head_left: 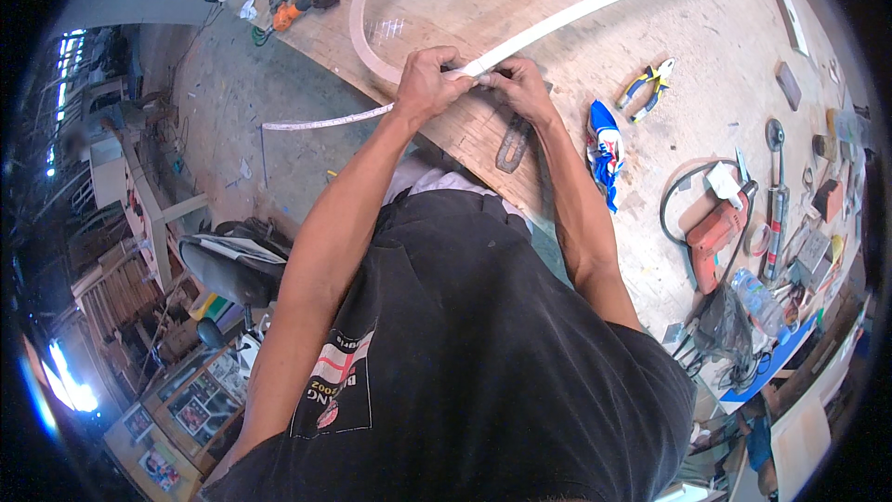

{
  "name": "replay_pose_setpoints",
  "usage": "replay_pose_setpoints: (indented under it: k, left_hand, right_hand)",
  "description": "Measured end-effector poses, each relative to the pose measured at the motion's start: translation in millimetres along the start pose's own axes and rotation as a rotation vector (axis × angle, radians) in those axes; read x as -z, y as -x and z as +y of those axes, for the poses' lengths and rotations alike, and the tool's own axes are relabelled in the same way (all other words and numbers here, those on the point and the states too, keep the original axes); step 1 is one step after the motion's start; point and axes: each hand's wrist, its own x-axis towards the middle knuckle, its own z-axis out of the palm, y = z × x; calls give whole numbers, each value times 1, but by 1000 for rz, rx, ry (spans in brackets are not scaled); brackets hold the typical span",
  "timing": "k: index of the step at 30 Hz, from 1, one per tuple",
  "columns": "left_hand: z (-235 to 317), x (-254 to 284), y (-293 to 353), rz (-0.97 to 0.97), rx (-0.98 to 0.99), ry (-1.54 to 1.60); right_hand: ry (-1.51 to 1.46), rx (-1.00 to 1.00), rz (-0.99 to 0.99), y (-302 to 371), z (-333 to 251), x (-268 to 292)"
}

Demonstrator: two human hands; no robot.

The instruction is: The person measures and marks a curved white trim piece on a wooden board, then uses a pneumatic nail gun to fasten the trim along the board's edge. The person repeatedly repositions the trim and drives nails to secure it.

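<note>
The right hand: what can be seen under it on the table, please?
Under the right hand, a dark slotted piece shows against the wooden tabletop. The hand and wrist cover part of it, so its full shape cannot be seen.

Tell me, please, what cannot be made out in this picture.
Head view: part of the thin strip, covered by the left hand.
Head view: far bend of the pale loop, cut off by the top edge.
Head view: contents of the black bag, hidden by its dark plastic.
</note>
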Motion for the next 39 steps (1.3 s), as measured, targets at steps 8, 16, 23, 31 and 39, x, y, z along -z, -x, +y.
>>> replay_pose_setpoints:
  k: [8,16,23,31,39]
  left_hand:
    - [4,-1,0,14,12,3]
    - [-2,-4,-1,22,21,-48]
    - [-2,-5,2,32,4,-39]
    - [2,-5,2,53,23,15]
    - [2,-5,3,75,-35,-9]
  right_hand:
    - [-51,14,17,-1,4,-1]
    - [17,-1,32,1,0,2]
    - [114,34,288,24,-8,1]
    - [69,-77,345,32,0,0]
    - [216,110,122,9,-10,1]
